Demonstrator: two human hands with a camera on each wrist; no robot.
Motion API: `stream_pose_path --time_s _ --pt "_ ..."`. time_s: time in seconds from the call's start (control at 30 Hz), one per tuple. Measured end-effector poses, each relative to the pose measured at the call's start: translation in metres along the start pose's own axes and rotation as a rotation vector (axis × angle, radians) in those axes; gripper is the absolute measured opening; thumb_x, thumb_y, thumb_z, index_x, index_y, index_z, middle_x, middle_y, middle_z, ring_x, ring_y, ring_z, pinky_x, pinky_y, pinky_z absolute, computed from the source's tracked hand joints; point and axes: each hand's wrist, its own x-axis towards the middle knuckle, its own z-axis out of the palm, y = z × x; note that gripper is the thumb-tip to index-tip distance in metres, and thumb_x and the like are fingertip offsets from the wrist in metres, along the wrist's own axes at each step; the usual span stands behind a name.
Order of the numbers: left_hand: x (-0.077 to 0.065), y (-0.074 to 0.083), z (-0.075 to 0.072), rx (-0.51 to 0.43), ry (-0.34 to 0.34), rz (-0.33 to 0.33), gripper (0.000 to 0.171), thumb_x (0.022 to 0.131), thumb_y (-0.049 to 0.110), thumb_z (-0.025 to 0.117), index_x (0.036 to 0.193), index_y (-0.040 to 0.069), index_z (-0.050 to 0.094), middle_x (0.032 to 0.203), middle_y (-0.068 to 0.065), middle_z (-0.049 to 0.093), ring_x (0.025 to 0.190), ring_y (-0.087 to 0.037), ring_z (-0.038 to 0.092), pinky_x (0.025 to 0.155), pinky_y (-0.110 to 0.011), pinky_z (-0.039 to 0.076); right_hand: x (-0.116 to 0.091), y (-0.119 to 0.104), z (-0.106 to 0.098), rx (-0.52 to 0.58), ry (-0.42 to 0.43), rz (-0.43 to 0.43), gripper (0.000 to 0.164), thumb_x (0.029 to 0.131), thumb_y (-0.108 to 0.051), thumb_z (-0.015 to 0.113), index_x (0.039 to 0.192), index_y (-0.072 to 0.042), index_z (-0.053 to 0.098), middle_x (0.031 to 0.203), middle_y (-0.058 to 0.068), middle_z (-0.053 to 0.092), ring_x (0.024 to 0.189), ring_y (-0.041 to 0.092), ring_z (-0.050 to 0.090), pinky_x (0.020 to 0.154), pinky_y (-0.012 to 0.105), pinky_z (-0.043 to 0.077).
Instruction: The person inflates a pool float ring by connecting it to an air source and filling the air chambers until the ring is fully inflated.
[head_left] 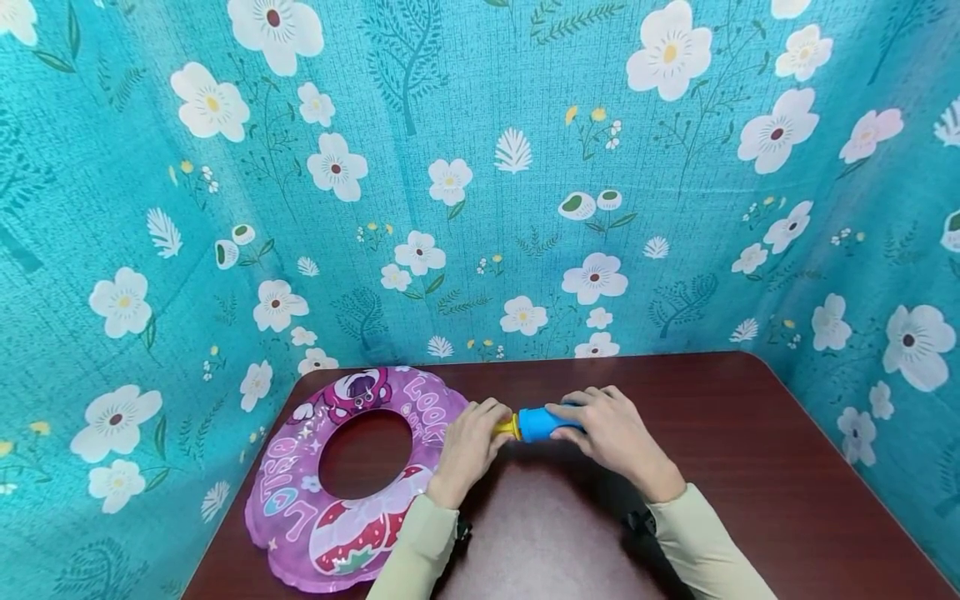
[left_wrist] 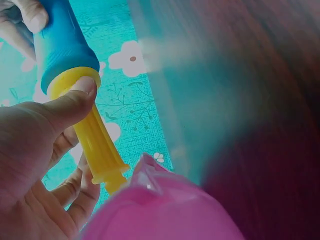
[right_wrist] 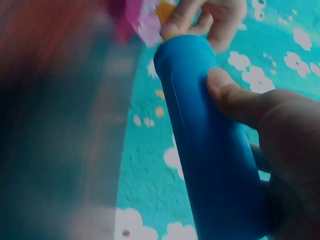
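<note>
A small hand pump with a blue barrel (head_left: 536,424) and a yellow end piece (left_wrist: 95,140) is held level between both hands above the table. My left hand (head_left: 469,440) pinches the yellow collar, its thumb lying on the rim where yellow meets blue. My right hand (head_left: 609,429) grips the blue barrel, thumb along its side, as the right wrist view shows. Beside the left hand lies a purple inflatable swim ring (head_left: 281,508) with strawberry and lettering prints. The yellow tip comes near the ring's pink edge (left_wrist: 165,210) in the left wrist view; whether they touch, I cannot tell.
The dark red-brown table (head_left: 750,467) extends to the right of the hands. A turquoise flowered curtain (head_left: 480,208) hangs behind the table and along both sides. Under the left forearm, the swim ring takes up the table's left part.
</note>
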Motion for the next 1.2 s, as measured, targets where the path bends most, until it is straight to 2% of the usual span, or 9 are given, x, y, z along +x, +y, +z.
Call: stream_pose_path --time_s 0.2,0.3,0.47,0.67,0.8,1.07,1.2 --pt "0.0 -0.004 0.0 0.03 0.021 0.017 0.025 0.095 0.03 0.083 0.113 0.017 0.073 0.107 0.003 0.071 0.087 -0.018 0.062 0.077 -0.033 0.058 -0.013 0.027 -0.02 0.063 -0.006 0.092 0.047 0.083 -0.039 0.092 0.127 -0.025 0.08 0.119 0.005 0.078 0.105 0.025 0.072 0.095 0.052 0.053" --pt "0.0 -0.005 -0.001 0.028 0.034 0.015 0.025 0.093 0.03 0.084 0.112 0.017 0.073 0.106 0.004 0.071 0.087 -0.018 0.061 0.076 -0.032 0.057 -0.016 0.034 -0.025 0.075 0.0 0.107 0.048 0.081 -0.037 0.094 0.126 -0.025 0.081 0.117 0.004 0.078 0.104 0.025 0.071 0.094 0.051 0.052" --pt "0.0 -0.002 -0.002 0.016 0.018 0.005 0.028 0.093 0.03 0.085 0.114 0.017 0.073 0.107 0.004 0.07 0.088 -0.017 0.061 0.076 -0.031 0.058 -0.008 0.021 -0.017 0.063 0.014 0.061 0.046 0.083 -0.041 0.092 0.124 -0.024 0.081 0.116 0.006 0.079 0.102 0.026 0.072 0.092 0.051 0.053" --pt "0.0 0.001 -0.003 0.028 -0.012 -0.028 0.033 0.088 0.029 0.088 0.115 0.017 0.072 0.109 0.003 0.07 0.089 -0.016 0.059 0.077 -0.032 0.059 0.002 -0.002 0.003 -0.012 0.03 0.003 0.043 0.089 -0.043 0.087 0.127 -0.025 0.08 0.118 0.006 0.078 0.105 0.027 0.07 0.091 0.048 0.052" --pt "0.001 0.0 -0.002 0.041 -0.013 -0.029 0.033 0.088 0.029 0.088 0.115 0.018 0.072 0.109 0.003 0.07 0.088 -0.016 0.059 0.076 -0.033 0.059 0.004 -0.005 0.003 -0.009 0.025 0.002 0.043 0.089 -0.041 0.087 0.128 -0.025 0.079 0.119 0.006 0.077 0.105 0.027 0.069 0.093 0.048 0.051" --pt "0.002 -0.003 0.002 0.078 0.052 0.012 0.031 0.087 0.03 0.087 0.111 0.019 0.072 0.105 0.005 0.068 0.085 -0.016 0.059 0.069 -0.03 0.057 -0.009 0.03 -0.027 0.032 -0.007 0.075 0.048 0.081 -0.034 0.095 0.126 -0.024 0.081 0.117 0.006 0.078 0.103 0.027 0.071 0.094 0.052 0.051" --pt "0.002 -0.001 0.004 0.096 0.065 0.018 0.031 0.086 0.03 0.087 0.111 0.019 0.072 0.104 0.006 0.067 0.084 -0.015 0.059 0.068 -0.03 0.056 -0.009 0.032 -0.028 0.029 -0.006 0.078 0.048 0.081 -0.034 0.095 0.125 -0.024 0.081 0.116 0.006 0.078 0.103 0.027 0.071 0.094 0.053 0.051"
